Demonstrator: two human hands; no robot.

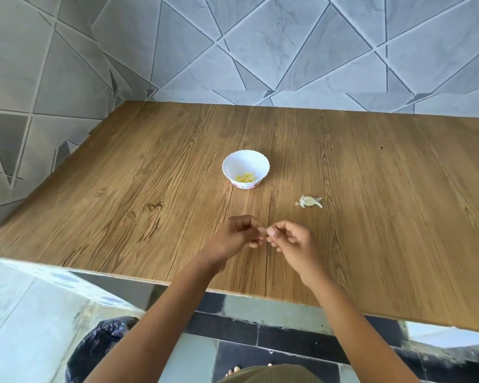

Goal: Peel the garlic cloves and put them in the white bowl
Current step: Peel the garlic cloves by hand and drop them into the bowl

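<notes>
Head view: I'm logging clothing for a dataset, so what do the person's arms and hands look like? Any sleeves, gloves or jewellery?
The left forearm and right forearm are bare, with no sleeves in view. The left hand and right hand wear no gloves, and no ring, watch or bracelet shows. A bit of olive-green garment shows at the bottom edge.

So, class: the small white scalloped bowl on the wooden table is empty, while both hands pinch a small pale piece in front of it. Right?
Not empty: the head view shows yellow peeled garlic cloves inside the small white scalloped bowl. Otherwise yes: left hand and right hand pinch a small pale piece in front of it.
</notes>
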